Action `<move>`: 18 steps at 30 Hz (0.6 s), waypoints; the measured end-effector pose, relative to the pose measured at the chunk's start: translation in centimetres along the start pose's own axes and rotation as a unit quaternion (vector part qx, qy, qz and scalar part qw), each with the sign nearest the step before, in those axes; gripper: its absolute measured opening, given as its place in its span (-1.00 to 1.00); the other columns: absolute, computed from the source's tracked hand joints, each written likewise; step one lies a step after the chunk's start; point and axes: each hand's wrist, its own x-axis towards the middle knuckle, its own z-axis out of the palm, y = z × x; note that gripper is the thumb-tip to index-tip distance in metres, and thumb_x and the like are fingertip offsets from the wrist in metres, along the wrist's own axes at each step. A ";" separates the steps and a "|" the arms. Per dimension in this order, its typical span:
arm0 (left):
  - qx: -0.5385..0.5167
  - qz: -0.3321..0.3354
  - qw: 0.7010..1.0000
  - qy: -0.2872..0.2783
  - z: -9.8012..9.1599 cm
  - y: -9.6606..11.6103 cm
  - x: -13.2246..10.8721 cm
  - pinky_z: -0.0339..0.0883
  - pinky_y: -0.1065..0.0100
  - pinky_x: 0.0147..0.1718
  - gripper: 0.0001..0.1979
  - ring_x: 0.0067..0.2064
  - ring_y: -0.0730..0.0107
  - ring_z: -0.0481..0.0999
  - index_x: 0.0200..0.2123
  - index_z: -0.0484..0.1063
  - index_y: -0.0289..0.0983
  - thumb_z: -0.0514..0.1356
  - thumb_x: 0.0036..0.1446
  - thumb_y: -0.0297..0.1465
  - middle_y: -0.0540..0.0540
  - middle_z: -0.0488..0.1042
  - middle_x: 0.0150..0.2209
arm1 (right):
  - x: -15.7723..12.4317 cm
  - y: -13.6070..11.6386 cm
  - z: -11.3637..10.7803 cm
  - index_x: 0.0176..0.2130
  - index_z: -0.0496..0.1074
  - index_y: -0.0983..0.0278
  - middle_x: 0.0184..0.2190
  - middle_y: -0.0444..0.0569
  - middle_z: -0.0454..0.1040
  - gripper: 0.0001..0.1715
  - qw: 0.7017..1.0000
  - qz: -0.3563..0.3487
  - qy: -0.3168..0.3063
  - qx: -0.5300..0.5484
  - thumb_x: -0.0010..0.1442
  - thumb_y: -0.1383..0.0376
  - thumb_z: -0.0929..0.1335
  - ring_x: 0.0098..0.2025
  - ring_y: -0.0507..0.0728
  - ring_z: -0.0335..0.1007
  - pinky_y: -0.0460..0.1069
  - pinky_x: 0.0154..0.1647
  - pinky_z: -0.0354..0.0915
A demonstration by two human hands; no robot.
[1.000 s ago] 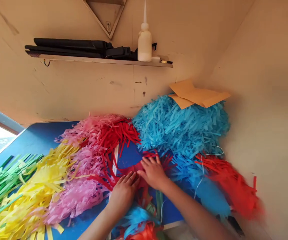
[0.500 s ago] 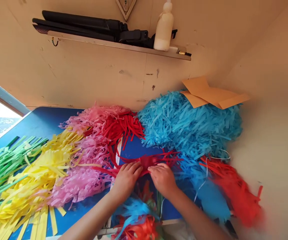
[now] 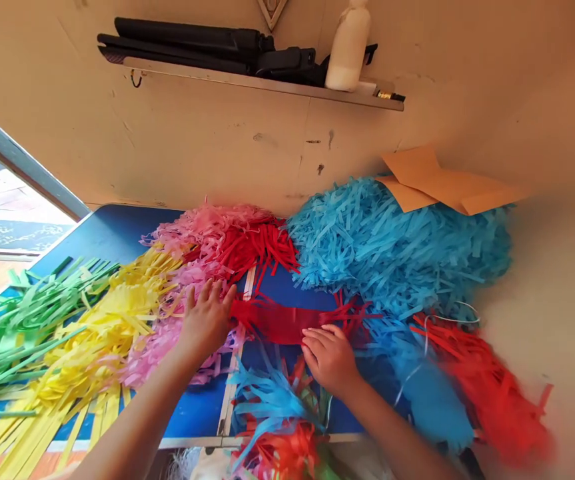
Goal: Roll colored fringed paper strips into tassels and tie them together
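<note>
A dark red paper strip with fringed ends lies flattened on the blue table. My left hand is spread over the pink fringe, beside the strip's left end, holding nothing. On the right part of the strip rest the fingertips of my right hand, its fingers slightly bent and apart. Blue fringe and orange-red fringe hang at the table's front edge between my forearms.
Green and yellow fringes lie at the left. A large light-blue pile bears orange paper at the back right, with red fringe nearer. A wall shelf holds a white bottle and black items.
My left hand has let go of the red strip and moved left and up, its fingers spreading. The strip, bunched between both hands before, now lies flatter. The view has shifted slightly.
</note>
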 end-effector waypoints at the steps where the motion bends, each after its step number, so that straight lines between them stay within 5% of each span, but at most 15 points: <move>1: -0.018 0.037 0.999 -0.014 -0.4 0.6 -0.5 -0.04 -0.18 0.23 -0.38 0.32 -0.16 0.14 0.20 0.33 -0.24 0.22 0.01 -0.49 -0.32 0.29 0.27 | 0.1 -0.1 0.2 -0.20 0.50 0.23 -0.13 0.00 0.62 -0.79 1.000 0.007 -0.006 0.003 0.30 0.38 0.27 -0.09 0.16 0.54 0.15 0.08 0.17; 4: -0.136 0.204 0.967 -0.067 -0.2 4.3 -1.9 0.00 0.03 0.29 -0.40 0.29 0.12 0.24 0.26 0.23 -0.12 0.18 0.13 -0.41 -0.16 0.30 0.28 | 0.5 -0.2 0.4 -0.22 0.50 0.24 -0.17 0.00 0.62 -0.80 0.999 0.024 -0.029 0.011 0.31 0.36 0.27 -0.13 0.16 0.54 0.15 0.10 0.14; 6: -0.184 0.232 0.950 -0.098 0.9 7.1 -2.2 0.03 -0.01 0.27 -0.43 0.16 0.15 0.41 0.24 0.24 -0.15 0.17 0.15 -0.40 -0.18 0.46 0.15 | 0.5 -0.1 0.3 -0.21 0.49 0.24 -0.21 0.01 0.63 -0.80 0.998 0.038 -0.057 0.014 0.33 0.34 0.26 -0.16 0.15 0.54 0.13 0.09 0.13; 8: -0.191 0.177 0.959 -0.109 2.5 8.8 -2.1 0.13 -0.01 0.19 -0.61 0.00 0.16 0.52 0.10 0.39 -0.23 0.13 0.19 -0.46 -0.20 0.58 -0.07 | 0.4 0.4 0.0 -0.23 0.49 0.24 -0.26 -0.01 0.63 -0.82 0.994 0.054 -0.094 0.018 0.33 0.33 0.28 -0.20 0.13 0.53 0.10 0.04 0.14; 11: -0.191 0.120 0.968 -0.111 4.2 8.5 -1.4 0.28 0.12 -0.02 -0.76 -0.16 0.20 0.56 -0.15 0.52 -0.25 0.04 0.28 -0.48 -0.15 0.61 -0.28 | 0.2 1.5 -0.2 -0.25 0.49 0.21 -0.32 -0.10 0.63 -0.89 0.985 0.105 -0.137 0.025 0.31 0.30 0.34 -0.26 0.10 0.53 0.02 -0.08 0.16; 18: -0.165 0.031 0.977 -0.128 4.5 6.2 0.0 0.23 0.23 -0.13 -0.76 -0.21 0.24 0.59 -0.24 0.56 -0.22 0.08 0.29 -0.32 -0.12 0.65 -0.30 | 2.0 3.0 0.2 -0.25 0.52 0.18 -0.34 -0.13 0.63 -0.83 0.969 0.205 -0.141 -0.002 0.34 0.26 0.32 -0.29 0.11 0.52 -0.03 -0.21 0.17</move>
